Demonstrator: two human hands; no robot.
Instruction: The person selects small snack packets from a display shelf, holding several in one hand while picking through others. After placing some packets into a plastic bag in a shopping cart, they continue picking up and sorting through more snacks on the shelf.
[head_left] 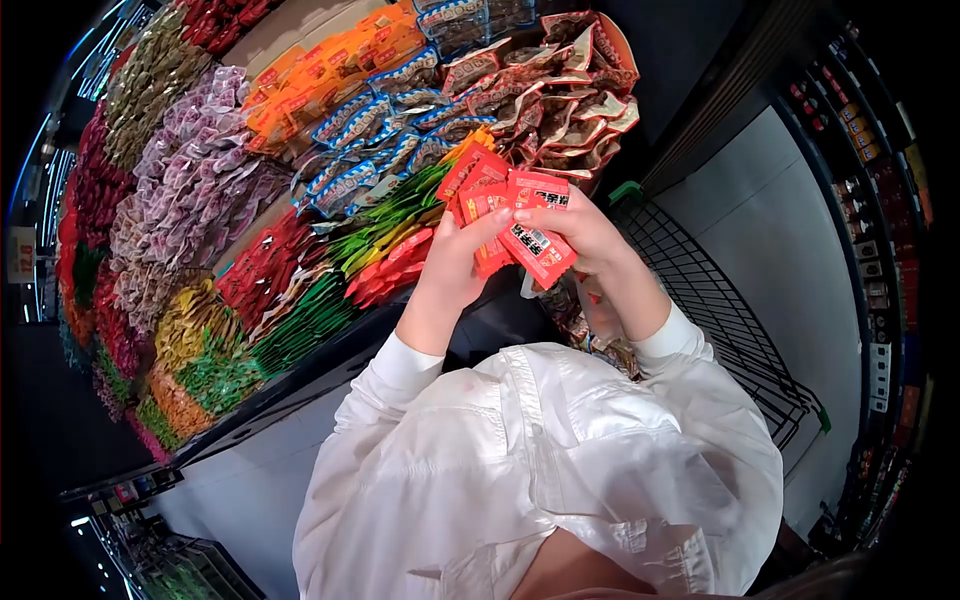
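In front of my chest, both hands are closed on small red snack packets. My left hand (459, 258) grips several red snack packets (476, 174) fanned out, its thumb lying over them. My right hand (592, 232) pinches a red snack packet (546, 258) printed with black characters and a white label, overlapping the others. Just beyond my left hand lie red packets (400, 264) and green and yellow packets (385, 225) at the edge of the display. How many packets I hold is hidden by the overlap.
A sloping display of wrapped snacks fills the left and top, with blue-white packets (365, 125), orange packets (330, 70) and brown-red packets (570, 110). To my right stands a black wire shopping cart (715, 300). Stocked shelves (870, 230) line the far right.
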